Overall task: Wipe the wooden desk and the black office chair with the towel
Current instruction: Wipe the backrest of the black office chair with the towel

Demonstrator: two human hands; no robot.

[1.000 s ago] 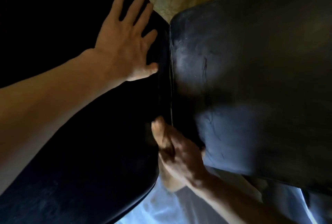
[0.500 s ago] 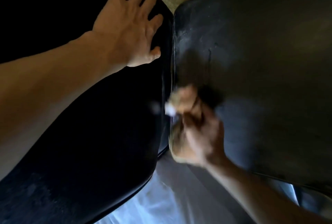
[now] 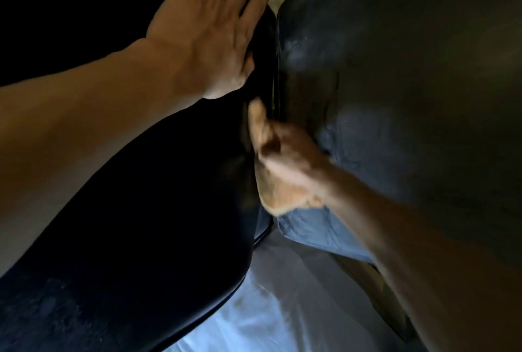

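Splayed, the left hand (image 3: 206, 27) braced the black padded chair (image 3: 395, 97); the right hand (image 3: 285, 165), blurred, grip unreadable, risked jamming fingers (image 3: 255, 114) in the seam.

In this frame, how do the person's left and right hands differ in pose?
The left hand lies flat with fingers spread on the darker chair panel; the right hand is curled and motion-blurred at the gap beside the greyer panel. Left sits higher in frame. Both touch the chair.

backrest (image 3: 141, 210) under my left hand (image 3: 203, 35): smooth glossy black, leather-like | seat (image 3: 409, 97): duller, scuffed, dusty black
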